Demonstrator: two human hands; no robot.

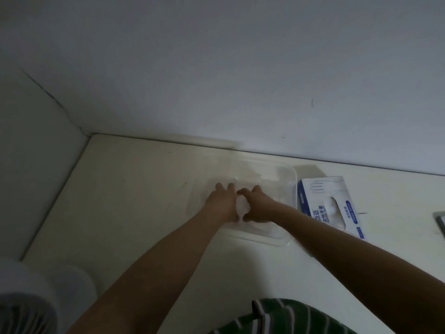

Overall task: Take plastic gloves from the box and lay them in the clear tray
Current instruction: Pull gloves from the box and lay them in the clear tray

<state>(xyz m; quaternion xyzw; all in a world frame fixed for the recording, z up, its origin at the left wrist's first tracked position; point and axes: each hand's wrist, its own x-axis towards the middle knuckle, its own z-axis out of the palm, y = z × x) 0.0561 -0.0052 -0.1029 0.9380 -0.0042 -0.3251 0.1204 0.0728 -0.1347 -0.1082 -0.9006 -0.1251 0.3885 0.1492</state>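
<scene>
While the box waits just right of the clear tray, both hands are down inside it, left hand spread flat on the pale glove, probably to smooth it, right hand alongside, fingers bent, grip too blurred to call.

Both bare forearms reach from the lower frame to its centre. The left grip lies palm down, fingers forward; the right grip sits just beside it, knuckles raised, fingers blurred.
</scene>
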